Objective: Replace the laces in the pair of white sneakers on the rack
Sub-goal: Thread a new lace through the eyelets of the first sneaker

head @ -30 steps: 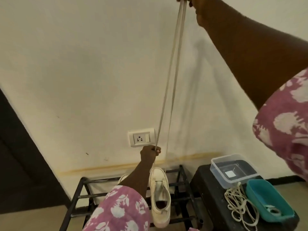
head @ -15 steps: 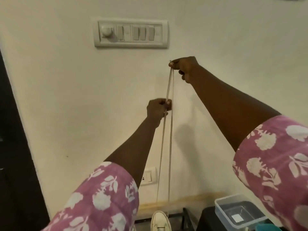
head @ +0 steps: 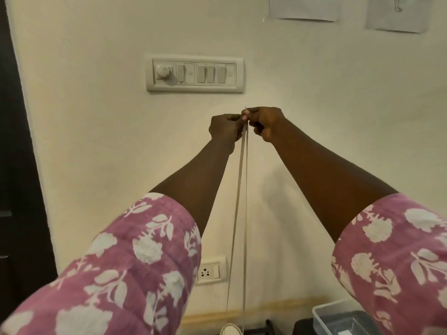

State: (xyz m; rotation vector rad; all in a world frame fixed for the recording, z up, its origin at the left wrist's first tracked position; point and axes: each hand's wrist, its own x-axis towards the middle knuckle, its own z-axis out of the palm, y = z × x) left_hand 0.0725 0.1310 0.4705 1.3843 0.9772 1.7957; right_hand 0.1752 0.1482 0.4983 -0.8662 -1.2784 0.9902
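While you face the cream wall (head: 96,117), a dark door edge (head: 14,165) runs down your far left. A switch panel (head: 194,73) sits just above your hands, a socket (head: 210,270) lies lower down, and two paper sheets (head: 304,8) hang at the top right.

Your left hand (head: 226,128) and right hand (head: 266,123) meet below the panel, and each pinches the top of the pale lace (head: 242,201) between thumb and fingertip. A short tip of lace pokes up above your right fingers. The lace drops as two flat, taut strands, close together, down to the white sneaker (head: 231,330), which shows only its toe at the bottom edge.

The left strand passes just right of the socket. Right of the sneaker, a clear plastic box (head: 338,320) is cut off by the frame edge, near your right sleeve (head: 399,262). Plain wall fills the gap between your forearms.
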